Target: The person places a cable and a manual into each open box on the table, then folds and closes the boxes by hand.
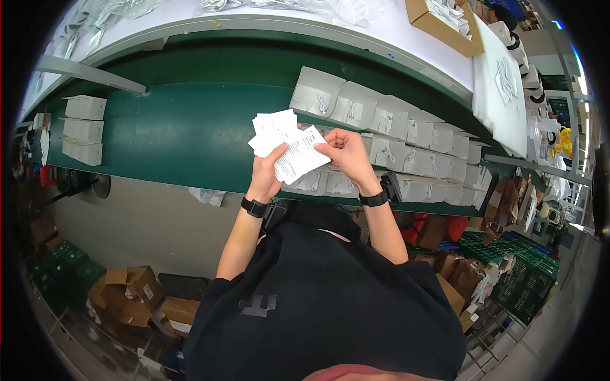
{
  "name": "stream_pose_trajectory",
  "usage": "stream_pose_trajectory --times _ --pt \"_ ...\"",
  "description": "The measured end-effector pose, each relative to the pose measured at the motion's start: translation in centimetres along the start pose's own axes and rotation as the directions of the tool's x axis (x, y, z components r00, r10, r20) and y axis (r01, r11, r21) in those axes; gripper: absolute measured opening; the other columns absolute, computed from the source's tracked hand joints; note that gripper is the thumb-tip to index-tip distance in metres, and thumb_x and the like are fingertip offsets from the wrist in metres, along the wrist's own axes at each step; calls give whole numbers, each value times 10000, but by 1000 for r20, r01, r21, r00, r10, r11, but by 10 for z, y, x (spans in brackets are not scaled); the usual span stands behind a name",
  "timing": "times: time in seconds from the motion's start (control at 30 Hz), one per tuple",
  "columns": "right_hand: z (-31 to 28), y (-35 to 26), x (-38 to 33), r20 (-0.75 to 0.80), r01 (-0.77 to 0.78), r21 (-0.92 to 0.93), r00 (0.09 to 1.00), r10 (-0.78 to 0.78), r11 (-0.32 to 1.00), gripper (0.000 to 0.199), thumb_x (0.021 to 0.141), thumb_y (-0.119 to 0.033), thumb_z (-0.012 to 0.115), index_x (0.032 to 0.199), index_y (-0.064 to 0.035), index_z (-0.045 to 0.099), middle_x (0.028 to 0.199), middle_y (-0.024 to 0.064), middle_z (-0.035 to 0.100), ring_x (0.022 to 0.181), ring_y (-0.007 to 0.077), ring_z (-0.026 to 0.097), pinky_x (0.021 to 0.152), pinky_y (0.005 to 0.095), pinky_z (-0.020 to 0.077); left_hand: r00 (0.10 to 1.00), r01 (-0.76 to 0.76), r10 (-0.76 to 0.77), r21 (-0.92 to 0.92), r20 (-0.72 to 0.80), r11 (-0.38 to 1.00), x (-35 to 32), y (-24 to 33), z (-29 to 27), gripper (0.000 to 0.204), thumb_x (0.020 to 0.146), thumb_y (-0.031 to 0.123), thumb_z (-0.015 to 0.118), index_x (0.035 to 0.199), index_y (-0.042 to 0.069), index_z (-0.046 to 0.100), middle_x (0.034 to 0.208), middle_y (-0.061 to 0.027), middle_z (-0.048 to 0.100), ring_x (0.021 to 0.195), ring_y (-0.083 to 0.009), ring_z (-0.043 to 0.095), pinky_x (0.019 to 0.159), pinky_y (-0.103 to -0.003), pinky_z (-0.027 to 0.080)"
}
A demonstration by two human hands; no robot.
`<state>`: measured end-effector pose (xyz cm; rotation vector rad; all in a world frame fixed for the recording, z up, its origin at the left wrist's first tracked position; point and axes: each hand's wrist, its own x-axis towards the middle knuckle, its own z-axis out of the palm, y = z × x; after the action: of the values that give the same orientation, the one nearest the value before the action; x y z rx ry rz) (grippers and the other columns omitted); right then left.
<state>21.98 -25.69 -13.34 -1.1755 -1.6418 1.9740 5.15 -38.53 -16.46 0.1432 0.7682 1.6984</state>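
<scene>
Fanned out between my hands is a stack of white printed leaflets (293, 155), held above the near part of a green work surface. My left hand (268, 170) grips the stack from the left, its thumb lying on top. From the right, my right hand (347, 154) pinches the edge of a leaflet between thumb and fingers. Just beyond and to the right stand rows of open white boxes (356, 105), several with a coiled white cable (321, 104) inside. The leaflets and hands partly hide the nearest boxes.
Three white boxes (83, 131) sit at the left of the green surface (190, 127). Over its far side runs a white shelf (254, 20) bearing plastic bags and a cardboard box (445, 28). Cartons (130, 295) and green crates (526, 279) stand on the floor.
</scene>
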Motion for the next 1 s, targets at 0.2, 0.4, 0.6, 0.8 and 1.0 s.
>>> stream_pose_trajectory --times 0.2,0.4,0.6,0.8,1.0 --pt "-11 9 20 74 -130 106 990 122 986 195 979 -175 769 885 -32 675 718 -26 664 635 29 574 545 211 419 1000 19 -18 73 -14 997 2 -2 -11 561 1021 28 584 1548 -20 398 1499 -187 572 1371 -296 580 1135 -420 503" --pt "-31 23 72 -311 107 -226 934 -176 968 237 976 -221 763 954 7 702 689 10 642 601 89 585 554 269 466 992 -19 24 38 -120 999 11 -2 -19 504 1025 12 573 1513 -19 450 1475 -162 600 1341 -281 603 1119 -413 509" --pt "1 39 29 -61 143 -507 978 -201 850 303 961 -238 750 1056 47 712 817 127 737 680 194 679 651 360 529 993 35 -25 88 -114 995 4 -12 -27 483 1019 2 568 1492 -26 472 1449 -162 614 1336 -279 606 1116 -413 511" --pt "-6 69 21 -65 32 -403 996 -64 914 345 934 -254 776 1108 35 705 843 165 754 683 282 714 648 399 541 983 121 -117 20 -145 992 -8 -2 -51 481 1039 54 511 1506 -38 442 1440 -173 613 1303 -305 632 1090 -426 536" --pt "21 71 -20 -171 201 -759 856 -488 619 396 916 -228 797 1176 36 657 817 144 745 673 281 706 655 397 542 974 150 -125 127 -188 980 -32 -2 -54 503 1043 91 475 1521 -50 407 1454 -181 595 1284 -339 642 1054 -453 562"
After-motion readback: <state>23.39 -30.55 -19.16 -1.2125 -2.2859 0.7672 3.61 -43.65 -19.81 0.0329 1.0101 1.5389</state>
